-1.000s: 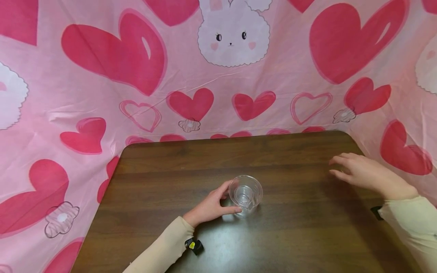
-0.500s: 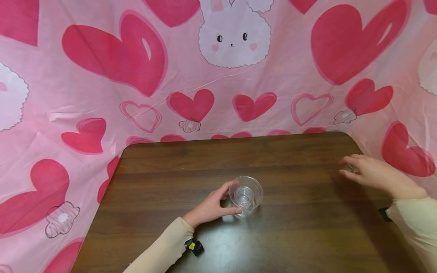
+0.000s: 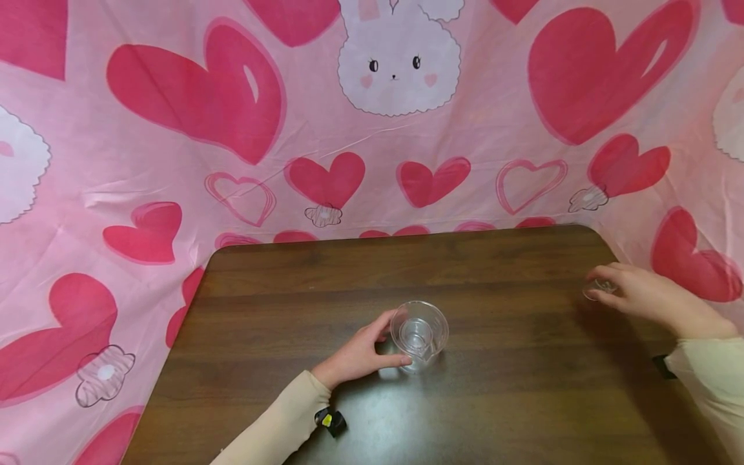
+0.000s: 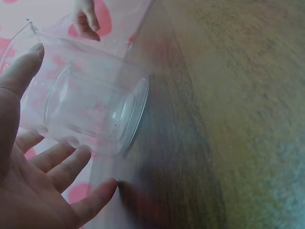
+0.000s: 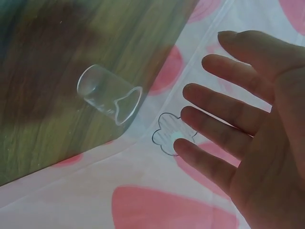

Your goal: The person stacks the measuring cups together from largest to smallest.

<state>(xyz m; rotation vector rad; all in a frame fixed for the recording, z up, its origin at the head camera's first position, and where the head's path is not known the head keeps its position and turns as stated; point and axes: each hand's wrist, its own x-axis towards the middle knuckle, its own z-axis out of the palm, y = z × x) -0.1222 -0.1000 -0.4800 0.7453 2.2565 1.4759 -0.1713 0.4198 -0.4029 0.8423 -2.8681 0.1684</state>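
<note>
A clear glass beaker stands near the middle of the wooden table, with a smaller beaker nested inside it. My left hand holds the outer beaker from its left side, thumb in front and fingers behind. At the far right, a small clear beaker with a pouring lip stands upright close to the table's back right corner. My right hand overlaps this small beaker in the head view. In the right wrist view its fingers are spread and apart from the glass.
The brown wooden table has rounded back corners. A pink cloth with red hearts and a white rabbit face hangs behind it and along both sides. Black wrist straps show at the sleeves.
My right hand has moved to the right, and the small beaker that it hid now shows between and left of its fingers. My left hand and the nested beakers have stayed in place.
</note>
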